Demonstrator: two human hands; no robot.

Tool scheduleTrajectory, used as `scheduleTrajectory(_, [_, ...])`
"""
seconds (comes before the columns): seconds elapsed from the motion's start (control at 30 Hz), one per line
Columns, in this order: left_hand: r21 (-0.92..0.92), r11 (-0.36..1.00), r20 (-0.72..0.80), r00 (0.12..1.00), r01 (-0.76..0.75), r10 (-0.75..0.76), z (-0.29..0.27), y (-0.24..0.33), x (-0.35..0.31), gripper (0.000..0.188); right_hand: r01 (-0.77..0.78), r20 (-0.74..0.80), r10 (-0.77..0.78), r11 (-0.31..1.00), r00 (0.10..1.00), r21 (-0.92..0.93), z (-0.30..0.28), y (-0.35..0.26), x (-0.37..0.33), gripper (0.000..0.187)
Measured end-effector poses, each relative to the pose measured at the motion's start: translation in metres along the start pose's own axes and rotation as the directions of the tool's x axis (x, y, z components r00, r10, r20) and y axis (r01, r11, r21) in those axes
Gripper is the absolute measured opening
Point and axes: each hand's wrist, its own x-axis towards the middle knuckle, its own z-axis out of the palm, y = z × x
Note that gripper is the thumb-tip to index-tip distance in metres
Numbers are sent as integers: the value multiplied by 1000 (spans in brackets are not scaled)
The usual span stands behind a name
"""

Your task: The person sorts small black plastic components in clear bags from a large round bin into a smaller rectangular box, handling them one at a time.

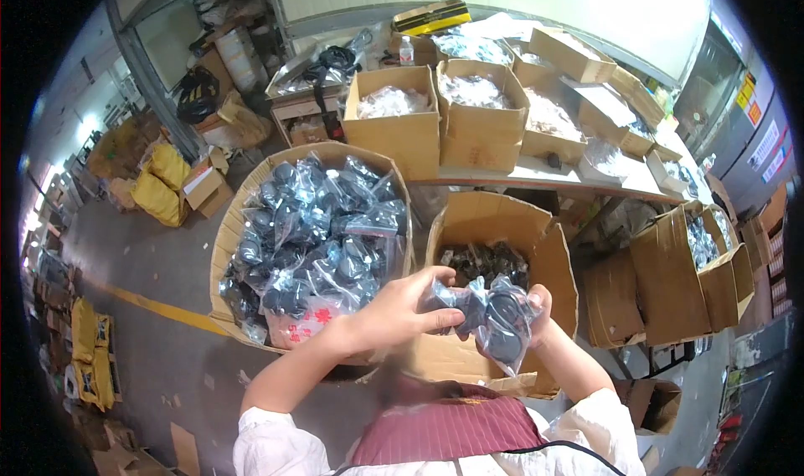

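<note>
Over the near side of the open carton (pixel 556 288), my left hand (pixel 394 313) and right hand (pixel 543 308) grip clear bags of black parts (pixel 505 321); slick plastic could slip my fingers, dropping one among the dark pieces (pixel 487 262) inside.

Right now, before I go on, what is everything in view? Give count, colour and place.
Clear plastic bags of dark parts: at least two, clear and black, between both hands
Large cardboard box of bagged dark parts: one, brown, left
Deep cardboard box of small dark pieces: one, brown, just beyond the hands
White-topped worktable: one, white, farther back
Open cardboard boxes: several, brown, on the worktable
Small plastic bottle: one, clear, far back
Bulging sacks: several, yellow, left floor
Striped garment: one, dark red, bottom centre
Left hand: one, bare, on the bags
Right hand: one, bare, on the bags
</note>
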Motion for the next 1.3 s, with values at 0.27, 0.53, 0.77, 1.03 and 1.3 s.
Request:
scheduleTrajectory(0.27, [-626,778,-189,978,-46,-94,-8,-12,-25,40,159,-204,-174,983,963,-87,52,5,27,95])
scheduleTrajectory(0.53, [-773,620,-312,932,-135,-186,-17,-12,-47,48,177,-157,-216,957,964,-231,62,-2,33,100])
scheduleTrajectory(0.77, [-868,474,-294,922,-148,-251,-18,-7,-56,52,246,-98,-277,937,956,-246,72,-1,41,98])
scheduleTrajectory(1.03, [-925,356,-246,927,-137,-284,-16,-6,-54,56,213,-140,-257,940,956,-267,74,7,44,93])
scheduleTrajectory(1.3, [-876,401,-384,891,-269,-242,-24,-10,-51,55,194,-293,-284,934,913,-299,68,12,39,85])
